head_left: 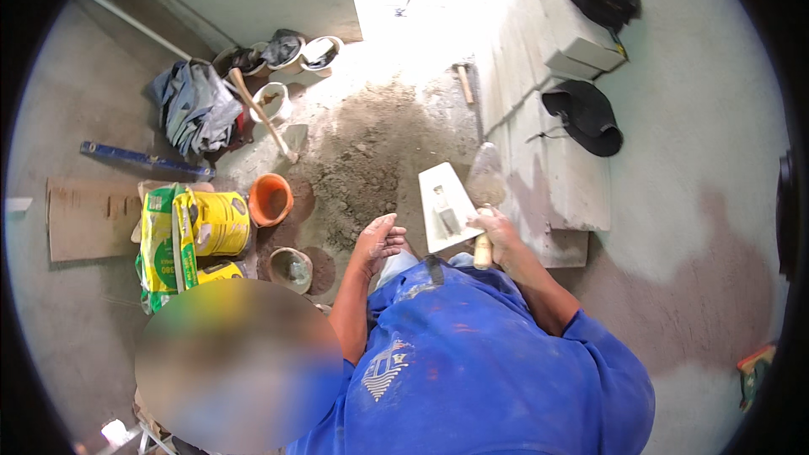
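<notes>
My right hand point(504, 238) is closed round the pale wooden handle of a trowel point(486, 175), whose grey, dusty blade points away from me. Close by the fingers is a white four-sided board point(437, 190) with a grey patch or fitting in its middle; whether the hand also touches it I cannot tell. My left hand point(378, 242), dusty and half curled with the fingers apart, holds nothing. It is left of the board, in front of my body.
An orange pot point(270, 200), a clear cup point(291, 270) and yellow bags point(221, 223) stand at left. Beyond lie a long-handled tool point(261, 114), a blue level point(147, 159) and buckets point(320, 55). A hammer point(464, 84) lies near the pale ledge point(581, 190), with a black cap point(583, 118).
</notes>
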Demonstrator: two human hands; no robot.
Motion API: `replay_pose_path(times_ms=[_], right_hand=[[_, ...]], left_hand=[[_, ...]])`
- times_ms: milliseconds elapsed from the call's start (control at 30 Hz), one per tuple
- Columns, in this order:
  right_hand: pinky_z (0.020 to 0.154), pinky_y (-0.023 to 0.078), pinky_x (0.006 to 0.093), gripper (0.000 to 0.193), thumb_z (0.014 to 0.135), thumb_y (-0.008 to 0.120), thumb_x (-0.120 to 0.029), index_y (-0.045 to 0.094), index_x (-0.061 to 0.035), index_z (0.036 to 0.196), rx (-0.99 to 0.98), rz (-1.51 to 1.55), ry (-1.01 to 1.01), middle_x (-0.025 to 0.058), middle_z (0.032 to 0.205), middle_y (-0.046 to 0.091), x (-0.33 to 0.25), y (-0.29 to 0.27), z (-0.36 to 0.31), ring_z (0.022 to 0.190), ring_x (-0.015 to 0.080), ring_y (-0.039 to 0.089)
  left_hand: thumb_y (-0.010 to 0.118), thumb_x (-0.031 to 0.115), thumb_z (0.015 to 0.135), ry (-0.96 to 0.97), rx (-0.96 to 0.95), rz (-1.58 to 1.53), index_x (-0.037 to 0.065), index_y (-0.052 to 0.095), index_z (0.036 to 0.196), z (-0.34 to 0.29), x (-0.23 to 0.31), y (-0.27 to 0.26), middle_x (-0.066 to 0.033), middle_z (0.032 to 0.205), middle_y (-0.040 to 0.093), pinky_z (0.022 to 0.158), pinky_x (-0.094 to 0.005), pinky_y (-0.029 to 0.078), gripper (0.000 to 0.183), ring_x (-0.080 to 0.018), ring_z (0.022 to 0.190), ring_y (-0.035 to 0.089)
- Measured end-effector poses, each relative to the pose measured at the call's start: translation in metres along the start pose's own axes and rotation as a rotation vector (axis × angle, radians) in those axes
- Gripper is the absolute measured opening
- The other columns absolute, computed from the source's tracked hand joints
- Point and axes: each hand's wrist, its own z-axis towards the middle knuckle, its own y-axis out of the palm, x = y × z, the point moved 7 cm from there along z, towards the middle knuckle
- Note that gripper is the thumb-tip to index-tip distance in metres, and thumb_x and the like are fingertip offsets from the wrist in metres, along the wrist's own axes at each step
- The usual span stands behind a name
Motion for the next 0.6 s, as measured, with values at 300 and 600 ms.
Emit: replay_pose_path(times_ms=[300, 600], right_hand=[[0.067, 0.058, 0.0372, 0.024, 0.088, 0.07, -0.001, 0.055, -0.0031, 0.106, -0.041, -0.062, -0.056, 0.01, 0.094, 0.065, 0.007, 0.057, 0.041, 0.08, 0.0206, 0.068], [0.069, 0.054, 0.0322, 0.03, 0.086, 0.076, -0.011, 0.056, -0.004, 0.107, -0.101, -0.463, -0.152, 0.0047, 0.088, 0.06, -0.066, 0.141, 0.117, 0.078, 0.017, 0.063]], left_hand=[[0.064, 0.046, 0.102, 0.028, -0.196, 0.034, 0.01, 0.059, 0.137, 0.032, 0.044, 0.002, -0.0049, 0.112, 0.07, 0.078, -0.0295, 0.057, 0.05, -0.0133, 0.09, 0.066], [0.069, 0.032, 0.1, 0.038, -0.161, -0.155, 0.01, 0.066, 0.12, 0.096, 0.101, -0.003, -0.0037, 0.106, 0.074, 0.078, -0.031, 0.057, 0.03, -0.0133, 0.09, 0.071]])
